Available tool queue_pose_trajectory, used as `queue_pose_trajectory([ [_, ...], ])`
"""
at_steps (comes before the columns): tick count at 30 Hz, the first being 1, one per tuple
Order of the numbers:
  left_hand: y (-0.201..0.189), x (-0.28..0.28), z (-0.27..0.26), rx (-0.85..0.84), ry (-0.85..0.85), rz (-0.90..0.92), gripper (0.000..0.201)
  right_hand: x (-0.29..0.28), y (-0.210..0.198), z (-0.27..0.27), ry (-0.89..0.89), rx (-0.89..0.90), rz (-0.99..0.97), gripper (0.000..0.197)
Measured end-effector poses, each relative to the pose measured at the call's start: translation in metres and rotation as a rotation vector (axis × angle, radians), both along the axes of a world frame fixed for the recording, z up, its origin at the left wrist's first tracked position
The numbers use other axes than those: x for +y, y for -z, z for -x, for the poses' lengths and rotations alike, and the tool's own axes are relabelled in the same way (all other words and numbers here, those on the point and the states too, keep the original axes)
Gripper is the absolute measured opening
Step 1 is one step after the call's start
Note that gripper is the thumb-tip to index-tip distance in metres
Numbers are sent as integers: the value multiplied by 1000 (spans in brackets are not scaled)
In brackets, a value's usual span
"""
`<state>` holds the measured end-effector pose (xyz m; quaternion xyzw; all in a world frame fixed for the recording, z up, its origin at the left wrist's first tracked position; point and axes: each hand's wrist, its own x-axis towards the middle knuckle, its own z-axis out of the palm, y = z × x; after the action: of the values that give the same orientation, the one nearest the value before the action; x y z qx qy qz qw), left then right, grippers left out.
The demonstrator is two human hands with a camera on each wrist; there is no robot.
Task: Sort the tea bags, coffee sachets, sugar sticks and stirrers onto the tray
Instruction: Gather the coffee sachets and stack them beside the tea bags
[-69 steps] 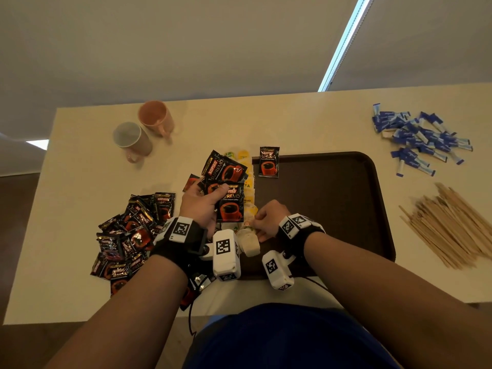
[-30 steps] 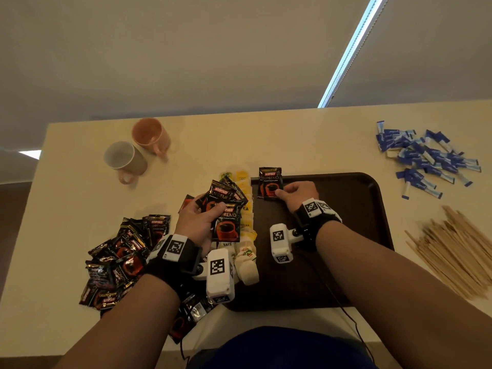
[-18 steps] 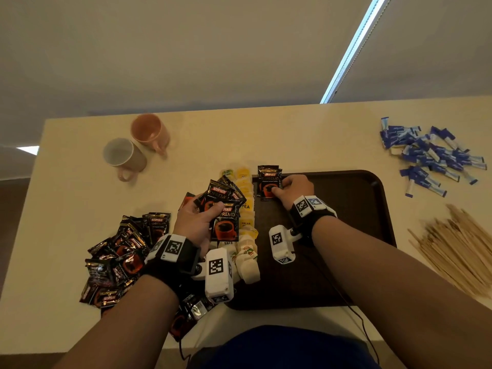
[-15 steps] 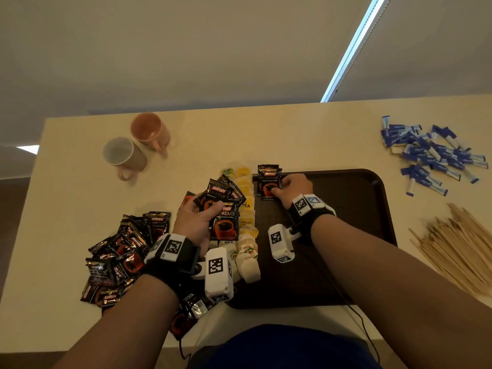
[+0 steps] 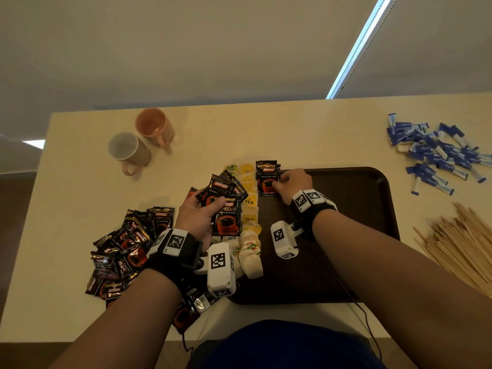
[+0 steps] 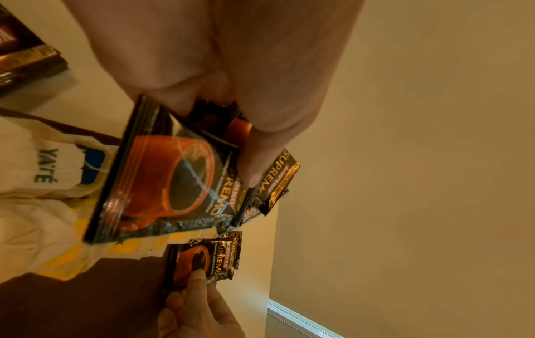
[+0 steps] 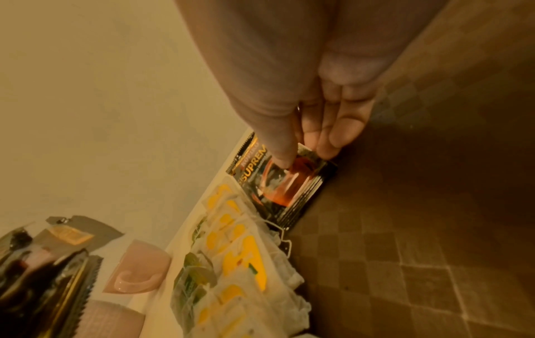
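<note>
A dark brown tray (image 5: 346, 209) lies in front of me. A row of tea bags (image 5: 249, 209) (image 7: 231, 251) runs along its left edge. My left hand (image 5: 198, 214) grips a fan of black coffee sachets (image 5: 226, 206) (image 6: 162, 183) above the tray's left side. My right hand (image 5: 292, 183) (image 7: 304, 141) pinches the lower right corner of a small stack of coffee sachets (image 5: 267, 178) (image 7: 278, 183) (image 6: 202, 258) at the tray's far left corner. Its thumb lies on top and the fingers behind.
A heap of coffee sachets (image 5: 125, 249) lies left of the tray. Blue sugar sticks (image 5: 436, 153) and wooden stirrers (image 5: 460, 243) lie on the right of the table. Two mugs, grey (image 5: 127, 151) and pink (image 5: 154, 127), stand at the far left.
My right hand went from the tea bags near the tray's front to its far left corner, added a sachet to the stack there and stays on it. The left hand keeps its fan.
</note>
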<state>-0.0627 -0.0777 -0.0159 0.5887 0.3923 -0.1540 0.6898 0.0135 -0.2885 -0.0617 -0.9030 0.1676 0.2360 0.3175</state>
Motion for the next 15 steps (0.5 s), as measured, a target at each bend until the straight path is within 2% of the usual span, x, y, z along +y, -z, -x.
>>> queue_pose_trajectory([
  [15,-4,-5,1,-8,-23,58,37,-4,-3,-1,-15,-2,-3,25],
])
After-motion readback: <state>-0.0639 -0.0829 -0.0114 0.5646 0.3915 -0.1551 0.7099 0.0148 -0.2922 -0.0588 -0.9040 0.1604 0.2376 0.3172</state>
